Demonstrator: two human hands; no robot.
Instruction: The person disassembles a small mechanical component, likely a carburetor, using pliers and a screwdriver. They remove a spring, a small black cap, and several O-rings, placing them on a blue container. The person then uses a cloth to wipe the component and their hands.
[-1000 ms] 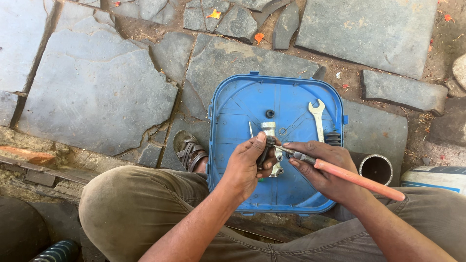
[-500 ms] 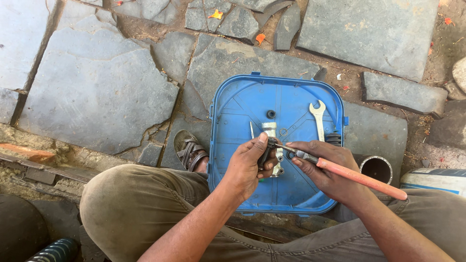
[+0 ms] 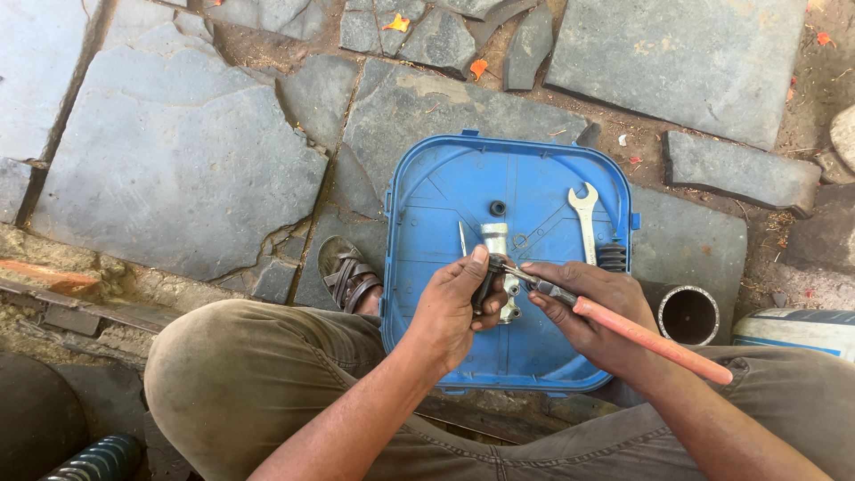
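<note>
Stone paving [image 3: 178, 187], cracked slabs, all round. Blue plastic lid [image 3: 445, 196], square with rounded corners, lies flat on the paving in front of the seated person; everything below is placed relative to it.

Knees in olive trousers [image 3: 232, 383] at the lid's near edge. Sandalled foot [image 3: 347, 272] just off its left edge. Open pipe end [image 3: 688, 313] just off its right edge, and a white and blue container [image 3: 793, 328] further right.

On the lid: silver spanner [image 3: 585, 218] near the right rim, untouched. Black ribbed spring-like part [image 3: 611, 256] at the right rim, below the spanner. Small black ring [image 3: 498, 207] near the centre top. Thin metal pin [image 3: 462, 239] left of centre.

Over the lid's centre: left hand [image 3: 454, 307], grip closed around a metal cylinder part [image 3: 495, 240] with a dark piece on it, holding it upright-ish just above the lid. Right hand [image 3: 588, 307], grip closed on a tool with an orange handle [image 3: 650, 338]; its metal tip touches the dark piece at the cylinder's side.

Progress, as a judgement: mid-way. Loose bits already lie on the lid, so some disassembly looks done; the tip is working the piece now and it isn't off. Spanner work is not in hand.
</note>
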